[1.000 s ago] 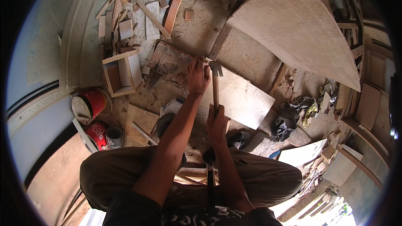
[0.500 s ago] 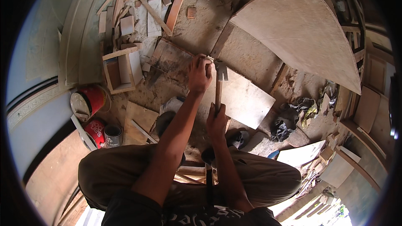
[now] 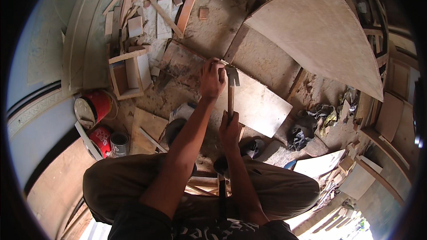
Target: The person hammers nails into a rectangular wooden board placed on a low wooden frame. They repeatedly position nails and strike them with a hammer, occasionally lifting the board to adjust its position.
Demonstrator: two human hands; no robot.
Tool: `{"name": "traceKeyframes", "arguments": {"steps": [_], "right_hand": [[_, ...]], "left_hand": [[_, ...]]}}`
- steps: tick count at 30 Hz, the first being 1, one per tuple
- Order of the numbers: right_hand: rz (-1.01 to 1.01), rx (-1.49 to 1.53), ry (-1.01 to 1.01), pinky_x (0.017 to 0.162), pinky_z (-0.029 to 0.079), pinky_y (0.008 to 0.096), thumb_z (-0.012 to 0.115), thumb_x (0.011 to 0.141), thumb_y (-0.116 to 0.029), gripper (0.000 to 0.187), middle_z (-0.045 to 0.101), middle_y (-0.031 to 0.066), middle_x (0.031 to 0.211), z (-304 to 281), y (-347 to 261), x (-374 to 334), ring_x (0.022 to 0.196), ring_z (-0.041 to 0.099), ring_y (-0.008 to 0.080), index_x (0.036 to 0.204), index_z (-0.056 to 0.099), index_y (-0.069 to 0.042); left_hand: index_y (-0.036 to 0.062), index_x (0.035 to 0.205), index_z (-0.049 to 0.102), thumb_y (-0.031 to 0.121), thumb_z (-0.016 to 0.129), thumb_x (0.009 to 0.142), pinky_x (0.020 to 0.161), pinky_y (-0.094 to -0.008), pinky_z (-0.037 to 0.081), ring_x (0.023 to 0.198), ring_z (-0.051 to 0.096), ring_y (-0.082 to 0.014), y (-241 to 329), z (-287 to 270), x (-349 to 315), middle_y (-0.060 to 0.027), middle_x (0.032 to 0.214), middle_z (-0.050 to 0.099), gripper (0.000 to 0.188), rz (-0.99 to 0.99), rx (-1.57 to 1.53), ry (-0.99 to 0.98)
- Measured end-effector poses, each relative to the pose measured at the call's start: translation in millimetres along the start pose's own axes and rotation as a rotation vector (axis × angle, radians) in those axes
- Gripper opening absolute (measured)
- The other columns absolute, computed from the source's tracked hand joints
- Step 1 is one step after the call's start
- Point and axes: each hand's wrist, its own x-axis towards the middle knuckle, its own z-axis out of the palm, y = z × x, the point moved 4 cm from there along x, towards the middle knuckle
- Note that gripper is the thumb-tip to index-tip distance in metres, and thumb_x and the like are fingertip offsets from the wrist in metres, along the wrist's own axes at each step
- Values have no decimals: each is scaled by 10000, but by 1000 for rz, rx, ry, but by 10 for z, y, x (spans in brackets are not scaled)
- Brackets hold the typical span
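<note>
My right hand (image 3: 229,126) is wrapped round the wooden handle of a claw hammer (image 3: 231,95). The hammer points away from me, its metal head by the far corner of a pale board (image 3: 262,102). At that same corner my left hand (image 3: 211,79) has its fingers bent and pinched together, with the fingertips right beside the hammer head. Whatever lies between those fingertips is too small to make out. The board slants across the floor between my feet and the large panel.
A large plywood panel (image 3: 316,35) leans at the far right. An open wooden box frame (image 3: 129,73), a red bucket (image 3: 95,109) and a grey paint can (image 3: 119,144) stand to the left. Scrap wood (image 3: 133,26) is piled far left; dark crumpled bags (image 3: 302,129) lie right.
The hammer head has shifted slightly left and closer to my left fingertips. My right hand has moved a little with it; the left hand stays put.
</note>
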Motion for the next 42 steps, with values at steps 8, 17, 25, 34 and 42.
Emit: {"name": "traceKeyframes", "arguments": {"steps": [8,17,25,34,42], "right_hand": [[58,27,-9,517,428,478,496,995,-213,202,560,210,609,-131,-144,46,574,598,409,981,494,-12],[-3,223,-32,455,318,268,325,1058,-293,400,433,-2,532,-118,-155,-2,473,416,81,870,538,-11],[-54,181,18,513,419,426,395,1019,-290,383,542,158,593,-59,-150,-14,535,574,323,819,536,4],[-27,287,-49,505,410,409,380,1026,-293,379,512,154,589,2,-29,-58,522,536,309,816,510,-5],[66,122,12,450,283,272,306,1053,-338,463,427,7,567,136,134,-2,471,373,105,783,498,-15]], "left_hand": [[38,1151,550,105,513,920,956,-480,413,1100,520,-394,-35,-17,-11,-191,1172,548,243,-27,-244,78],[68,1041,564,153,516,967,792,-467,470,863,608,-391,-103,82,46,-146,961,644,123,-326,41,86],[81,1016,569,136,519,950,775,-472,470,868,623,-360,-90,102,33,-142,952,654,99,-337,90,55],[74,1039,570,136,523,948,778,-468,474,867,625,-362,-123,96,44,-135,956,658,119,-268,120,93],[82,1035,569,135,534,942,774,-456,476,869,632,-348,-117,151,36,-121,964,663,113,-389,118,-1]]}}
